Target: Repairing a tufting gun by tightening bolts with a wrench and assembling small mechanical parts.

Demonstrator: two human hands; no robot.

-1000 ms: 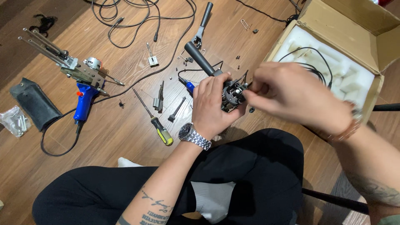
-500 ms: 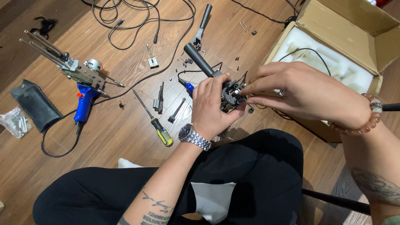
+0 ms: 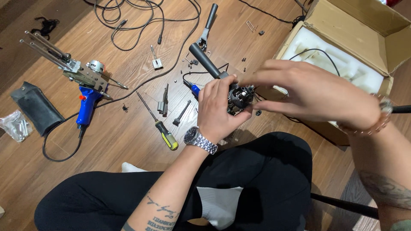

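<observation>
My left hand (image 3: pixel 219 110) grips a black machine part (image 3: pixel 239 96) with a long black handle (image 3: pixel 204 60) that sticks up and to the left. A metal watch sits on that wrist. My right hand (image 3: pixel 312 94) reaches in from the right, its fingertips pinched at the top of the black part. A bead bracelet is on the right wrist. Both hands hover above my crossed legs in black trousers, over a wooden floor.
On the floor lie a blue-handled tufting gun (image 3: pixel 83 79), a yellow-handled screwdriver (image 3: pixel 158 124), small metal parts (image 3: pixel 164 102), black cables (image 3: pixel 141 17), a black pouch (image 3: pixel 36 107) and a plastic bag (image 3: pixel 15 125). An open cardboard box (image 3: pixel 355 34) with white foam stands at right.
My right hand has shifted slightly to the right and lifted its fingers onto the top of the black part. The left hand keeps its hold.
</observation>
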